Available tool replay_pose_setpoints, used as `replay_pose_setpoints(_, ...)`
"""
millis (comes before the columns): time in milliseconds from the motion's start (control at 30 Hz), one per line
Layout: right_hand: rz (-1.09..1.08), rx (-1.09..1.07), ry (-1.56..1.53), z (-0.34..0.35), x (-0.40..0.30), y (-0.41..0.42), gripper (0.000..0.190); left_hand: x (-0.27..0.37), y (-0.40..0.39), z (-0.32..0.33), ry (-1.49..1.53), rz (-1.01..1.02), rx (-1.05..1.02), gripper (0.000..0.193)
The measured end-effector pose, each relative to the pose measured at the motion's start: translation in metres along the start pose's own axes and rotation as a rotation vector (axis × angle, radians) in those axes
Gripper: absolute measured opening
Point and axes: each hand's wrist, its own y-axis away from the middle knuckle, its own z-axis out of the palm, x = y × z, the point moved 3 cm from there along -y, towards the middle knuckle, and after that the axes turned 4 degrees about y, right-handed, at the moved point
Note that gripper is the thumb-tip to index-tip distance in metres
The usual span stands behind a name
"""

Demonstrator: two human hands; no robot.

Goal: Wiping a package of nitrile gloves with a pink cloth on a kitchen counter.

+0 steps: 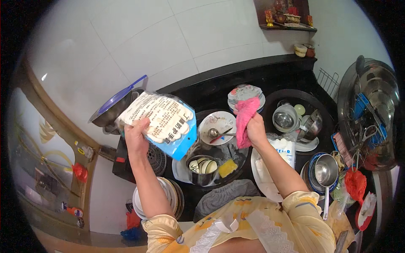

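Note:
My left hand (137, 134) grips a clear plastic packet of white gloves (166, 118) with a blue card end and printed writing. It is held up over the left part of the counter. In my right hand (258, 129) is a bunched pink cloth (245, 118), above the space between two round sink basins. Below it, a white plate (211, 120) bears a ladle (214, 132) in the left basin. A dark pot (202, 178) holding patterned pale dishes and a yellow sponge (227, 168) sit lower there. Partly under my right forearm, another glove packet (286, 147) overlaps a white platter (258, 182).
Bowls and a steel pan (311, 126) fill the right basin (303, 93). Stacked bowls (245, 91) stand behind. Stacked plates (139, 202) are at left, a grey cloth (224, 197) at the front edge. A saucepan (326, 172) sits on bowls at right, near a utensil-filled rack (368, 104).

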Motion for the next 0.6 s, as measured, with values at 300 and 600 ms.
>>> replay_pose_setpoints(300, 0.113, -0.081, -0.136, -0.01, 0.005, 0.026, 0.038, -0.059, 0.051, -0.048, -0.02, -0.222, 0.157, 0.04)
replay_pose_setpoints(600, 0.165, -0.12, -0.134, -0.011, 0.001, 0.044, 0.04, -0.115, 0.101, -0.077, 0.026, -0.351, 0.281, 0.047)
